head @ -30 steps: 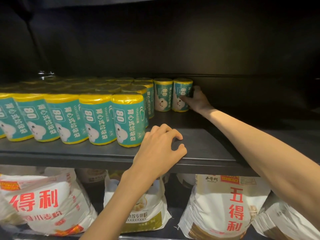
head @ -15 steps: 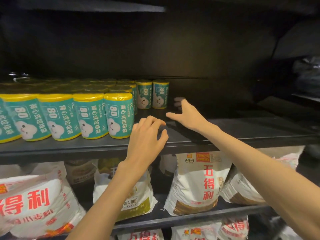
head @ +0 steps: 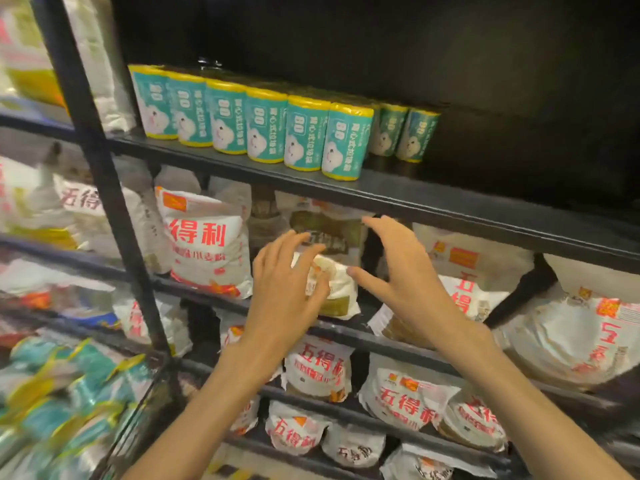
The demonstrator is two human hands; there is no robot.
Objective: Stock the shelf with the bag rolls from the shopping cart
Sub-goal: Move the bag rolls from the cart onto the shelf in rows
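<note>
Several teal bag rolls with yellow ends (head: pixel 263 131) stand in rows on the dark upper shelf (head: pixel 415 199). Two more rolls (head: pixel 417 135) stand further back at the right end of the row. More teal and yellow rolls (head: pixel 59 407) lie piled in the shopping cart at the lower left, blurred. My left hand (head: pixel 284 292) hangs in the air below the shelf with its fingers spread, holding nothing. My right hand (head: pixel 405 271) is beside it, also below the shelf, fingers loosely spread and empty.
White flour bags with red characters (head: pixel 207 244) fill the lower shelves behind my hands. A black upright post (head: pixel 104 188) stands at the left of the shelf unit. The right half of the upper shelf holds no rolls.
Both hands have come off the upper shelf and dropped below it. The view has pulled back and turned left, bringing the cart's rolls into sight.
</note>
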